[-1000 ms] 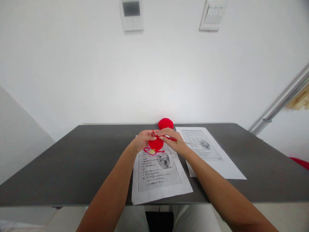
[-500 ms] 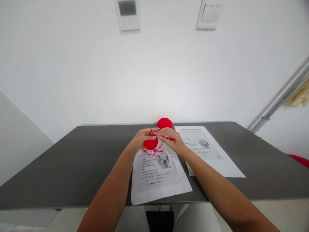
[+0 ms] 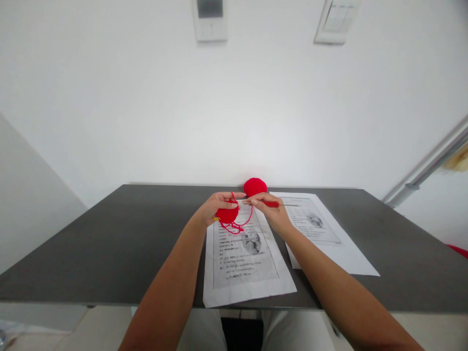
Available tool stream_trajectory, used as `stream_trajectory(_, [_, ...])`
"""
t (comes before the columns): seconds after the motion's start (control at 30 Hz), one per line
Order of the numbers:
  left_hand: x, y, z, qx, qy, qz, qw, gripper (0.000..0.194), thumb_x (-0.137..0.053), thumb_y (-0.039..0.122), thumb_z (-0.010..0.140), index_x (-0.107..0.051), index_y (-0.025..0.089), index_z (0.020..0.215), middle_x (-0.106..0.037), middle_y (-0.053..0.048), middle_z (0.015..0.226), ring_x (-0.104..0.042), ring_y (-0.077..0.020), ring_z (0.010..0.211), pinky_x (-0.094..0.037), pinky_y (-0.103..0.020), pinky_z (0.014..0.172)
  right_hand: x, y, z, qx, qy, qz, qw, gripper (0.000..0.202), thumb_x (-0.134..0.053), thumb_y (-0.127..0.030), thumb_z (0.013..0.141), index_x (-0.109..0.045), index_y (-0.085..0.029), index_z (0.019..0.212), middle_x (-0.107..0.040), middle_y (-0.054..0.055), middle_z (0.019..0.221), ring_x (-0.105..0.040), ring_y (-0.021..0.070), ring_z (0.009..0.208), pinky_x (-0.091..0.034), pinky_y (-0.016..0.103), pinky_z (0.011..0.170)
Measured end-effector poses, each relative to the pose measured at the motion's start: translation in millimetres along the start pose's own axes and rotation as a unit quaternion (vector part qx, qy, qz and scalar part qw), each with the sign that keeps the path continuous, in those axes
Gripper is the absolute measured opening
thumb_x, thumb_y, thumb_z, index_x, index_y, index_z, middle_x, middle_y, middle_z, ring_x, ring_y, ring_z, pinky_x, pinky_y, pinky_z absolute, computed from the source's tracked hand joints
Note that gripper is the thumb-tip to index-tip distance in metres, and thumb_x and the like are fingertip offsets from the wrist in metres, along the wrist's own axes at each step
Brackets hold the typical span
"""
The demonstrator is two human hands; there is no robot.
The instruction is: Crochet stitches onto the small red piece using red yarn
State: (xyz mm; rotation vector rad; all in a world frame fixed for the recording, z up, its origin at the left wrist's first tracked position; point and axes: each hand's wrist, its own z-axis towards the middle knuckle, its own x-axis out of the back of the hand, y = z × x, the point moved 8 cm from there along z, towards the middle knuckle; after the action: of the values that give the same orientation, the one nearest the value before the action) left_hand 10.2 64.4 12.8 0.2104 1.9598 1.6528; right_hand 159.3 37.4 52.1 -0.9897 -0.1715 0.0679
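My left hand (image 3: 214,206) is closed on a round piece of red crochet work (image 3: 227,214), with a strand of red yarn (image 3: 234,197) rising by its fingers. A small yellow marker (image 3: 217,219) sits at the work's lower left edge. Loose yarn loops dangle below it. In my right hand (image 3: 272,212) is a crochet hook (image 3: 270,204) with a red grip and metal ends. Its tip points left, toward the crochet work, with a small gap between. Behind both hands, a red yarn ball (image 3: 255,186) rests at the table's back edge.
Under the hands lies a printed sheet (image 3: 248,292) with text and a picture. A second printed sheet (image 3: 347,258) lies to the right. Both are on the dark grey table (image 3: 109,253), which stands against a white wall (image 3: 234,107). A metal pole (image 3: 424,178) leans at the right.
My right hand has drawn the hook away to the right from the crochet work, and the hook now lies more level. The whole view has shifted slightly.
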Motion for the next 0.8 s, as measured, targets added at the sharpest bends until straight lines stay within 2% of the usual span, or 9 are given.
stream_trajectory(0.1, [-0.4,-0.8,0.8,0.000,-0.018,-0.013,1.000,0.049,-0.079,0.017,0.058,-0.074,0.009,0.107,-0.065,-0.003,0.059,-0.051,-0.0082,0.048,-0.032,-0.021,0.050,-2.0,-1.6,1.4,0.005,-0.028,0.005,1.000,0.013,-0.068,-0.036,0.085,-0.076,-0.025,0.085,-0.078,0.003,0.089,-0.072,0.0210,0.088,-0.056,0.036,0.084])
stream_trajectory(0.3, [4.1,-6.6,4.6,0.012,-0.027,-0.025,0.999,0.049,-0.078,0.016,0.055,-0.075,0.007,0.103,-0.065,-0.004,0.060,-0.054,-0.0101,0.052,-0.034,-0.022,0.053,-6.6,-15.8,0.2,0.084,-0.104,-0.034,0.990,0.012,-0.068,-0.034,0.085,-0.076,-0.025,0.090,-0.077,0.005,0.099,-0.072,0.0218,0.095,-0.057,0.038,0.089])
stream_trajectory(0.53, [4.2,-9.8,3.6,0.023,-0.045,-0.005,0.999,0.047,-0.079,0.019,0.056,-0.075,0.009,0.101,-0.064,-0.003,0.059,-0.050,-0.0079,0.048,-0.030,-0.020,0.048,-5.8,-5.7,1.1,0.038,-0.084,-0.012,0.996,0.012,-0.069,-0.033,0.084,-0.076,-0.024,0.087,-0.078,0.004,0.092,-0.073,0.0208,0.091,-0.056,0.037,0.088])
stream_trajectory(0.8, [9.5,-15.0,6.8,0.020,-0.067,-0.024,0.997,0.046,-0.079,0.020,0.055,-0.076,0.007,0.099,-0.063,-0.004,0.056,-0.050,-0.0082,0.047,-0.030,-0.020,0.048,-7.0,-3.5,1.5,0.046,-0.117,0.009,0.992,0.011,-0.071,-0.031,0.083,-0.077,-0.022,0.087,-0.078,0.005,0.094,-0.072,0.0199,0.091,-0.056,0.034,0.087])
